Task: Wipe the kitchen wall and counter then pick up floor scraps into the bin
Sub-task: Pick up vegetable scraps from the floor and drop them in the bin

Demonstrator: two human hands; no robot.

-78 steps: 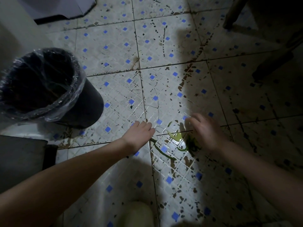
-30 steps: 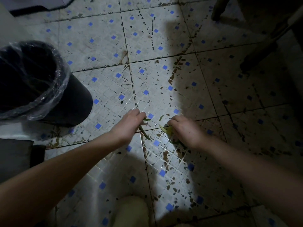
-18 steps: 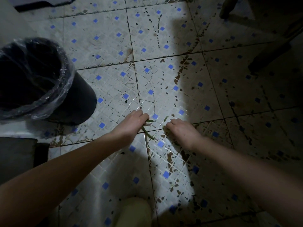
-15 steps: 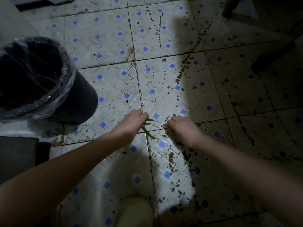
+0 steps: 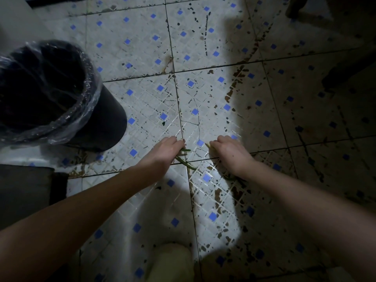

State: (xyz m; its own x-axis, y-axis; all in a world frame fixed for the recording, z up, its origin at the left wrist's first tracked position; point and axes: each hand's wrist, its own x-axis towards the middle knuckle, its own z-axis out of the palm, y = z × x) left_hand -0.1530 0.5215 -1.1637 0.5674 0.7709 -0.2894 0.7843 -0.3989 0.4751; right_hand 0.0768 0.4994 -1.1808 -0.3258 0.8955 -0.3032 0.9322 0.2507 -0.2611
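Observation:
Both my hands are down on the tiled floor (image 5: 142, 47). My left hand (image 5: 164, 151) is closed around thin green vegetable scraps (image 5: 186, 162); one strip trails out below the fingers and a short end sticks out to the right. My right hand (image 5: 227, 152) is curled over a pale yellow-green scrap (image 5: 208, 145), whose tip shows at the fingertips. The two hands are a short gap apart. The black bin (image 5: 97, 127) with its clear plastic liner stands at the left, upright and open, about a hand's length from my left hand.
The floor is white tile with blue squares, stained and cracked. A tiny dark green bit (image 5: 163, 123) lies near the bin. A dark object (image 5: 26, 190) sits at the lower left. Dark furniture legs (image 5: 293, 7) stand at the top right. My pale shoe (image 5: 171, 261) is at the bottom.
Both hands have drawn together and closed over the green scraps that earlier lay spread on the floor. Over the last half second they have hardly moved.

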